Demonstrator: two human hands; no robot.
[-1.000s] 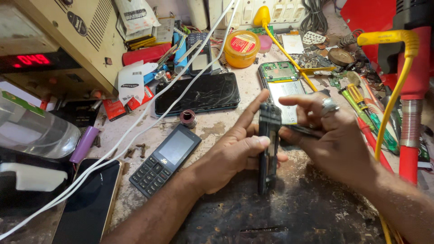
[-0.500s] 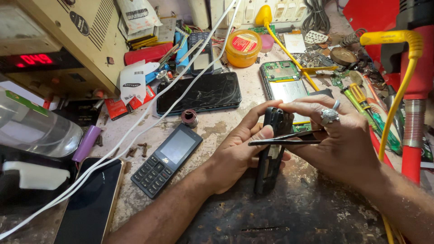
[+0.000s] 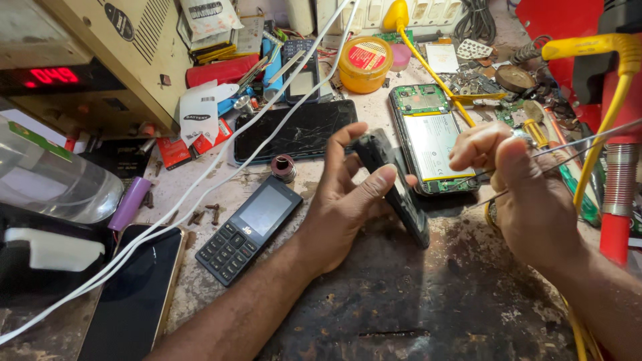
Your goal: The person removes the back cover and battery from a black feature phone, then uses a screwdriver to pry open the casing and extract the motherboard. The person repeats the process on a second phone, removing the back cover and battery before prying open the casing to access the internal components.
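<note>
- Head camera is looking down on a cluttered repair bench, with both of the person's hands meeting at the centre of the frame.
- Left hand is gripping a dark phone body, holding it on edge and tilted, with the thumb lying across its near face and the fingers curling behind it.
- Right hand, at centre right, is closing into a loose fist, pinching a thin metal tool whose shaft is running toward the right edge; its tip is hidden behind the fingers.
- Just behind the phone body, an opened smartphone is lying flat, showing its battery and green circuit board.
- Left of the hands, a black keypad phone is resting on the bench, with a cracked black screen panel sitting above it.
- White cables are crossing the frame diagonally from lower left to top centre.
- At upper left, a beige power supply is showing a red digital readout.
- A round yellow tub is standing at top centre.
</note>
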